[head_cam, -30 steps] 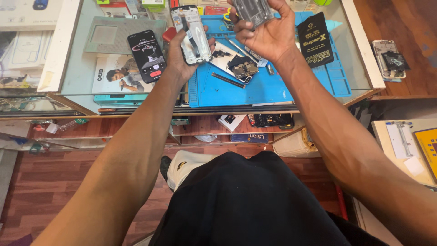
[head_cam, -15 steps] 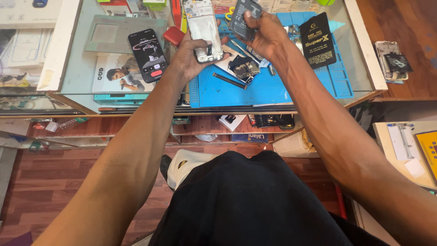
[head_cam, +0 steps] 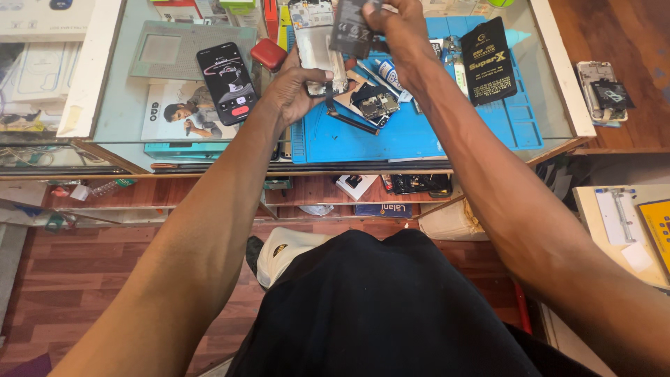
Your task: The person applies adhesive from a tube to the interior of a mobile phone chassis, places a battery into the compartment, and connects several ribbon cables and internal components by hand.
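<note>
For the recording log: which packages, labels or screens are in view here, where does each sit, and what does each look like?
Lit phone: on the glass counter left of the left hand, black slab, red button on screen.
Black packet: on the blue mat, right of the right hand, gold print.
Dark battery: in the right hand, small label.
Printed card: under the phone, white with a figure.

- A black smartphone point(head_cam: 227, 82) is lying face up with its screen lit, on the glass counter point(head_cam: 125, 112).
- A blue work mat point(head_cam: 419, 126) is covering the counter's middle.
- A black flat packet point(head_cam: 491, 60) is resting on the mat.
- A small red case point(head_cam: 269, 54) is sitting near the smartphone.
</note>
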